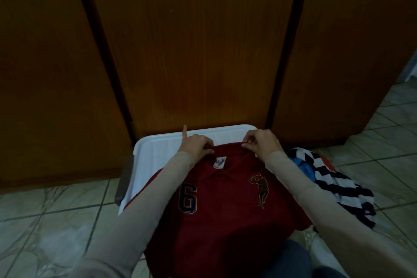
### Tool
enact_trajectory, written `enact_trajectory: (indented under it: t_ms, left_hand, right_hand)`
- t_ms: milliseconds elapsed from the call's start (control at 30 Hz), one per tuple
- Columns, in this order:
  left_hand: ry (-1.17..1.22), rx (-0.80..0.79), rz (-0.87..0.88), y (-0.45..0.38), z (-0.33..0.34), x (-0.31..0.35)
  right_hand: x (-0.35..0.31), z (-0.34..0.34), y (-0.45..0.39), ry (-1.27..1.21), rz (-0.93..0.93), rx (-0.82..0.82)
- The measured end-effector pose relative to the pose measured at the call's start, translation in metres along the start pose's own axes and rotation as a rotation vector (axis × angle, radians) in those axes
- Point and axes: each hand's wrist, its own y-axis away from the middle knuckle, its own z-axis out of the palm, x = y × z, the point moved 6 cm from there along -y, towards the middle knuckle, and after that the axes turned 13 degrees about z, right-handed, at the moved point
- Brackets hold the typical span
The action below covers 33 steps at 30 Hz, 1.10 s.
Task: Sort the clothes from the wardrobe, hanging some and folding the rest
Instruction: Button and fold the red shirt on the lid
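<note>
A dark red polo shirt with a number 6 and an embroidered rider lies front up on a white plastic lid, collar towards the wardrobe. My left hand pinches the collar's left side, with the index finger sticking up. At the collar's right corner, my right hand pinches the cloth. Both forearms in beige sleeves reach over the shirt.
Closed brown wardrobe doors stand right behind the lid. A heap with a navy-and-white striped garment and something blue lies on the tiled floor to the right. A grey object pokes out at the lid's left edge.
</note>
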Motion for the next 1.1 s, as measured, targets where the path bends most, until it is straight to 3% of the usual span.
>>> enact_trajectory:
  t_ms: [267, 400, 467, 533, 633, 733, 900, 1100]
  left_hand:
    - [-0.148, 0.034, -0.203, 0.031, -0.002, -0.049]
    - [0.222, 0.197, -0.397, 0.043, 0.001, -0.066]
    - [0.379, 0.267, -0.45, 0.051, 0.008, -0.067]
    - [0.421, 0.273, -0.437, 0.059, 0.017, -0.06]
    - [0.303, 0.227, -0.283, 0.072, 0.03, -0.037]
    - [0.187, 0.066, -0.174, 0.087, 0.048, -0.007]
    - [0.039, -0.211, -0.22, 0.093, 0.074, 0.0]
    - [0.027, -0.205, -0.238, 0.078, 0.079, -0.021]
  right_hand:
    - [0.006, 0.002, -0.002, -0.088, 0.062, 0.124]
    - [0.015, 0.011, -0.005, -0.398, 0.184, 0.087]
    - [0.018, 0.023, -0.005, -0.428, 0.204, -0.005]
    - [0.02, 0.037, 0.0, -0.377, 0.187, -0.098]
    - [0.028, 0.049, 0.014, -0.251, 0.155, -0.106]
    - [0.034, 0.067, 0.036, 0.01, 0.136, -0.187]
    - [0.04, 0.096, 0.047, 0.401, 0.125, -0.294]
    - [0.039, 0.107, 0.025, 0.448, 0.086, -0.302]
